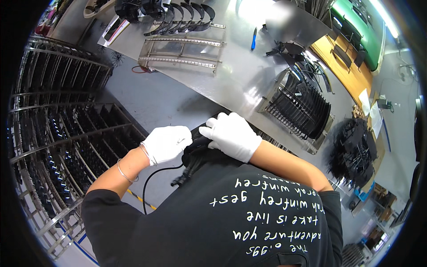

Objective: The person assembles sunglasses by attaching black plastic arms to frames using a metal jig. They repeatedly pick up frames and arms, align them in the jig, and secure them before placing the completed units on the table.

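Observation:
Both my hands wear white gloves and meet in front of my body, close to the front edge of the metal table. My left hand (167,144) is closed, its fingertips pressed together at the side of a dark black piece (200,141). Opposite it, my right hand (234,137) has bent fingers and a thumb closed at the same piece. The gloves cover much of this piece, and its exact kind is not clear against my dark shirt. Just below it, a black bundle (182,179) with a black cable (146,187) hangs by my front.
On the metal table (191,82) stand a metal rack (182,51) with curved black parts (187,18), a rack of black strips (300,109) and a blue pen (254,39). Tall shelving (58,129) full of black parts is at left. A dark heap (353,151) is at right.

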A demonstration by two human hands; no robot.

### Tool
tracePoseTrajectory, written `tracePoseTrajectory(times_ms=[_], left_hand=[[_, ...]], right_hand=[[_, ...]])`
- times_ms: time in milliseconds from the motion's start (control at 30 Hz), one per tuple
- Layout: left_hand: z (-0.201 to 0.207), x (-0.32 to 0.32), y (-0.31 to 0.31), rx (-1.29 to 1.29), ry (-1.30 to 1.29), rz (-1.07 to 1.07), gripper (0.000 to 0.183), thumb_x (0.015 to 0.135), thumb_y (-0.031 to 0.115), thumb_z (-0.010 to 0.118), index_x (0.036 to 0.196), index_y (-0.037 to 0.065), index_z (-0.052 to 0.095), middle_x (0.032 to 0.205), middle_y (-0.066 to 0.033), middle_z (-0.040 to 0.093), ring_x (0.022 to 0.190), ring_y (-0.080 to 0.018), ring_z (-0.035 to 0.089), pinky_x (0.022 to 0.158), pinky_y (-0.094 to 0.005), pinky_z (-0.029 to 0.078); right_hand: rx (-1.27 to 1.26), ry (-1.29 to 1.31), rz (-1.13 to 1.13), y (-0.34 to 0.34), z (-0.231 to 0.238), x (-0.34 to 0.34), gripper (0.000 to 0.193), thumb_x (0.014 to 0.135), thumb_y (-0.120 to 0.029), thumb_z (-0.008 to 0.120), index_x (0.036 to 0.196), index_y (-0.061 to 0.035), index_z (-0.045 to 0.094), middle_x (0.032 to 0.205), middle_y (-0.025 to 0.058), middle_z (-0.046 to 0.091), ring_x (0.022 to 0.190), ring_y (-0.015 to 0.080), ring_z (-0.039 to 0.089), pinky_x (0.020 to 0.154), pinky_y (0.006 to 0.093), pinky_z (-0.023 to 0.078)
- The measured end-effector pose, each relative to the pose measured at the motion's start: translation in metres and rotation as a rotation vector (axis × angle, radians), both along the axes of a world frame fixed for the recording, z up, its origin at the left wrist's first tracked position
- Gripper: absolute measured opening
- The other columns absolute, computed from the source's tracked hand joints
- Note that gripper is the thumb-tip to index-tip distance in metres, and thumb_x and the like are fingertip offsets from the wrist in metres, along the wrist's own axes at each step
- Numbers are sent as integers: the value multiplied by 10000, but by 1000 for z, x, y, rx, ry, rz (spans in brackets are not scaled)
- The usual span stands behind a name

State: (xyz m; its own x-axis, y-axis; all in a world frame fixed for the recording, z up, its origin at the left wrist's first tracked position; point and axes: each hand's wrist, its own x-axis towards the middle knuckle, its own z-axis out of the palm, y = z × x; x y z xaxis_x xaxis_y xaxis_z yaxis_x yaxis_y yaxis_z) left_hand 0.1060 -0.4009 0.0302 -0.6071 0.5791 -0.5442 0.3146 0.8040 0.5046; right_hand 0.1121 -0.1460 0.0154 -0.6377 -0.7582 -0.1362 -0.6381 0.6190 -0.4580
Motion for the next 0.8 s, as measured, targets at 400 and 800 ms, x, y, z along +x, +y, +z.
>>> tracePoseTrajectory(times_ms=[400, 800], left_hand=[[4, -22, -11, -27, -418, 262, 407, 1032, 359, 598, 1135, -30, 659, 1112, -160, 725, 988, -334, 710, 920, -386, 564], [-17, -33, 83, 519, -266, -431, 145, 919, 103, 629, 1022, 55, 718, 1144, -117, 714, 1375, -361, 503, 1161, -479, 389]], right_hand=[[-363, -639, -472, 105, -16, 50, 465, 993, -142, 631, 1430, 6, 571, 1382, 214, 622, 1272, 348, 608, 1116, 406, 450], [-37, -990, -328, 113, -18, 36, 521, 1042, -497, 581, 1184, 2, 627, 1044, 200, 721, 994, 341, 689, 903, 426, 522]])
